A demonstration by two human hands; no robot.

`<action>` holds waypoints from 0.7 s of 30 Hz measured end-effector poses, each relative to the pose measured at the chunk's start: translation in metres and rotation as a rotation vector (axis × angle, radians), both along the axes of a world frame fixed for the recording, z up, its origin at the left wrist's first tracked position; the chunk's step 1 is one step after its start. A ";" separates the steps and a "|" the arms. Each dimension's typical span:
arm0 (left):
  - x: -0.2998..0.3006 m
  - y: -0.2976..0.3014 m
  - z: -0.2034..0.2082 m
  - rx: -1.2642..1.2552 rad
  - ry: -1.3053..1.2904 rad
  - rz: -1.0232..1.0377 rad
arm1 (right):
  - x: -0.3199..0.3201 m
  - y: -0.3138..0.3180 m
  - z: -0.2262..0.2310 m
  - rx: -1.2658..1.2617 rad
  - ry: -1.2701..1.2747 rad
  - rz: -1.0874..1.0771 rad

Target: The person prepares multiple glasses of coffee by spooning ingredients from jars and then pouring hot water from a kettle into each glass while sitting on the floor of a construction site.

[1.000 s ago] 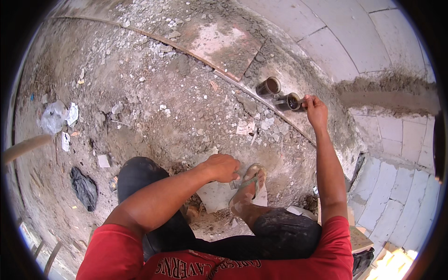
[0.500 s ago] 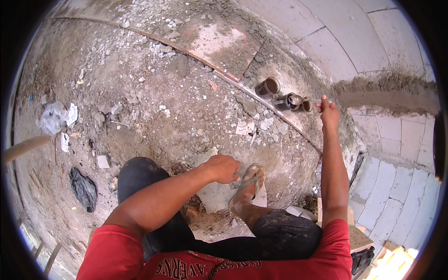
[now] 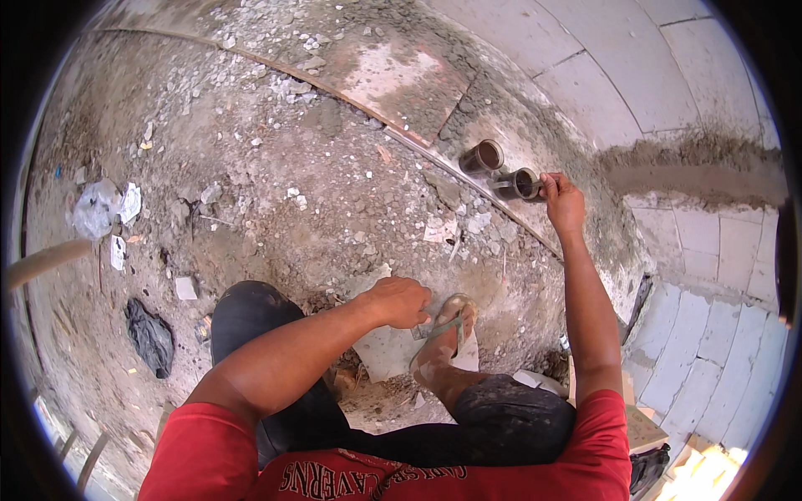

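My right hand (image 3: 560,200) pinches a spoon (image 3: 537,183) whose end reaches into a dark-filled mug (image 3: 520,184), its handle to the left. Just behind that mug, up and to the left, stands a second dark-filled cup (image 3: 481,157), apart from my hand. Beneath and beside my right fingers, a third vessel is mostly covered. My left hand (image 3: 399,302) hangs over the ground by my sandalled foot (image 3: 451,327), fingers curled. A small pale, see-through piece (image 3: 422,331) shows below its fingertips; whether it is gripped cannot be made out.
A thin wooden strip (image 3: 351,102) crosses the rubble-strewn ground left of the cups. Block walls (image 3: 618,67) rise on the right. Crumpled clear plastic (image 3: 93,209), a black plastic bag (image 3: 150,338) and a wooden handle (image 3: 50,263) are at left.
My right hand has moved slightly left and down, and the spoon has gone from above the mug into its mouth. My left hand has stayed in place.
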State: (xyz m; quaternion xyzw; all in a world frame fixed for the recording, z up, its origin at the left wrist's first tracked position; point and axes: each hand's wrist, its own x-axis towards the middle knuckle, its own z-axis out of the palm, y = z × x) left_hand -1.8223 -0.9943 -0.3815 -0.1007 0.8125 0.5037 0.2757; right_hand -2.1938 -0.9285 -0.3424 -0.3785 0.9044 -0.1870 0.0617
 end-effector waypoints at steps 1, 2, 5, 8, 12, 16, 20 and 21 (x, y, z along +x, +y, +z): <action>0.001 0.000 -0.001 -0.003 -0.003 0.001 | 0.004 -0.003 0.000 0.019 0.035 0.008; 0.000 -0.001 0.001 -0.003 -0.001 0.001 | 0.002 -0.003 0.001 0.019 0.036 0.009; 0.001 -0.002 0.003 -0.002 0.002 0.001 | 0.001 -0.005 0.002 -0.022 0.089 0.042; 0.003 -0.003 0.002 -0.004 0.010 0.012 | 0.002 -0.006 0.003 -0.016 0.090 0.103; 0.002 -0.003 0.004 -0.005 0.000 0.016 | -0.006 -0.001 -0.004 0.057 0.087 0.002; 0.002 -0.002 0.002 0.004 -0.002 0.013 | -0.022 0.006 -0.009 -0.019 -0.130 -0.192; 0.003 -0.001 -0.002 0.004 0.021 0.018 | -0.030 0.008 0.000 -0.141 -0.226 -0.253; 0.003 0.000 -0.003 -0.001 0.022 0.012 | -0.030 0.008 0.004 -0.160 -0.199 -0.260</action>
